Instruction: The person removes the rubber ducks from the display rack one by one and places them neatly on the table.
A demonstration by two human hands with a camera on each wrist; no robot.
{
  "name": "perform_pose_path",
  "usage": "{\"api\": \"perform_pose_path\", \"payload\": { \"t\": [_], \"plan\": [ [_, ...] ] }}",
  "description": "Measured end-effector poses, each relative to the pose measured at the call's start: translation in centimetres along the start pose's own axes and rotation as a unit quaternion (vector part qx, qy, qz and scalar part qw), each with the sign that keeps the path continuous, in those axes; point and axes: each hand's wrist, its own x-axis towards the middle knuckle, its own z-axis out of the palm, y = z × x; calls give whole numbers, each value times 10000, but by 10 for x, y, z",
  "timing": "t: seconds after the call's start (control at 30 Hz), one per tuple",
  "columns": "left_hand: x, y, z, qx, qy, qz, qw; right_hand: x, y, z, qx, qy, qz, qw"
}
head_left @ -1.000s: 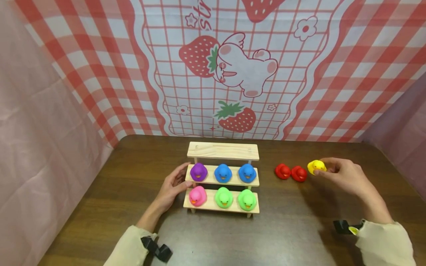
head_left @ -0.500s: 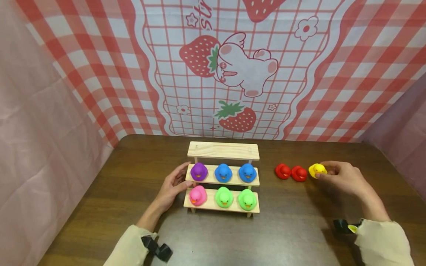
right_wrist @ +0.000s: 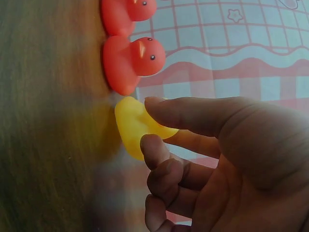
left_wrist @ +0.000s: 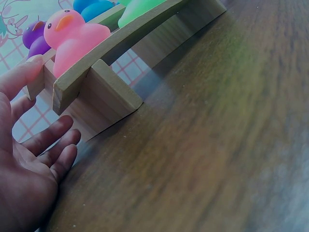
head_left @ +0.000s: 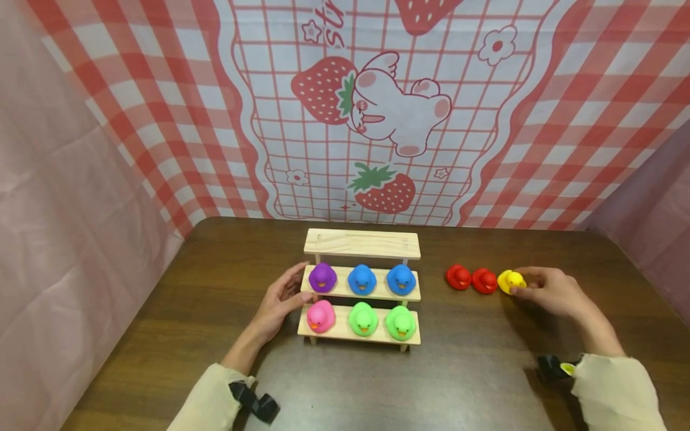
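Observation:
In the head view my right hand (head_left: 552,291) pinches a yellow rubber duck (head_left: 510,282) between thumb and fingers, low at the table, at the right end of two red rubber ducks (head_left: 471,279). The right wrist view shows the thumb and a fingertip on the yellow duck (right_wrist: 130,121), close beside the nearer red duck (right_wrist: 128,63). My left hand (head_left: 277,305) holds the left end of a three-tier wooden stand (head_left: 361,243), thumb and index finger at the middle tier. In the left wrist view its other fingers hang loosely bent near the stand's leg (left_wrist: 108,94).
On the middle tier sit a purple duck (head_left: 322,278) and two blue ducks (head_left: 362,280). The lower tier carries a pink duck (head_left: 320,317) and two green ducks (head_left: 363,319). A checked cloth (head_left: 544,179) hangs behind the brown table (head_left: 377,389).
My right hand has lowered the yellow duck toward the table and brought it close to the red ducks' right side. The left hand and the stand have stayed in place.

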Motion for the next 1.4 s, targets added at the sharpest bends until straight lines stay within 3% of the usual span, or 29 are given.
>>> {"api": "perform_pose_path", "payload": {
  "t": [0.43, 0.93, 1.4],
  "plan": [
    [0, 0, 0, -35, 12, -2, 10000, 1, 1, 4, 26, -18, 24, 10000],
    [0, -1, 0, 49, -7, -26, 10000, -8, -6, -8, 202, 62, 102, 9997],
    [0, -1, 0, 12, 8, -3, 10000, -16, -32, -14, 148, 727, -300, 9968]
  ]
}}
